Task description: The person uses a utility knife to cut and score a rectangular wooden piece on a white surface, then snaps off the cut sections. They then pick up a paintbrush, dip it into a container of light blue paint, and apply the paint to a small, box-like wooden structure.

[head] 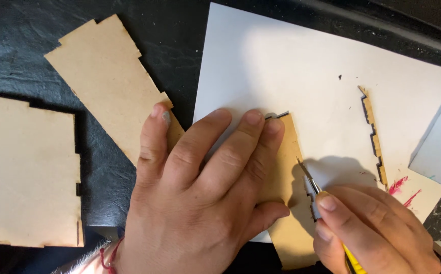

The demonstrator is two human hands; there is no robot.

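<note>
Pressing left hand, knife (right hand) at panel notched edge

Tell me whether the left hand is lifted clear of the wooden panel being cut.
No: the left hand lies flat on the wooden panel, pressing it to the white sheet.

I see two spare notched wooden panels left of the white sheet, a thin toothed offcut strip on it, red paint smears at its lower right.
</note>
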